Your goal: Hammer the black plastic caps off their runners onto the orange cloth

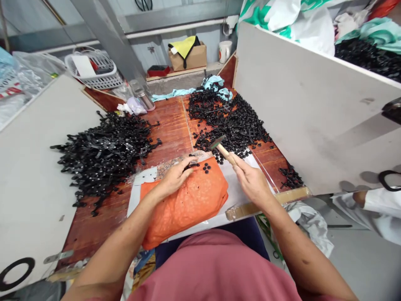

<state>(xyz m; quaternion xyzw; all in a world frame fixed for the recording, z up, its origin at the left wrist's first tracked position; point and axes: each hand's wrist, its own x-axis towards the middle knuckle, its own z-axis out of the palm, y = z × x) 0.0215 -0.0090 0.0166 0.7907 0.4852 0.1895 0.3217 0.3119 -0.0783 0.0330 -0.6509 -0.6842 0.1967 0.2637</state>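
My right hand (252, 180) is wrapped round the wooden handle of a hammer (226, 154), its dark metal head raised near the right-hand pile. My left hand (176, 175) rests at the far edge of a folded orange cloth (191, 205), fingers closed on a small black strip-like part (191, 165). Just right of those fingertips, several small round black pieces (206, 168) lie together on the cloth. What sits under the left fingers is partly hidden.
A large heap of black strip parts (109, 146) lies on the left, another black pile (232, 117) at the back right. Pale partition boards (307, 104) flank the wooden table (171, 121). A metal flask (142, 96) and light-blue cloth (173, 94) are at the back.
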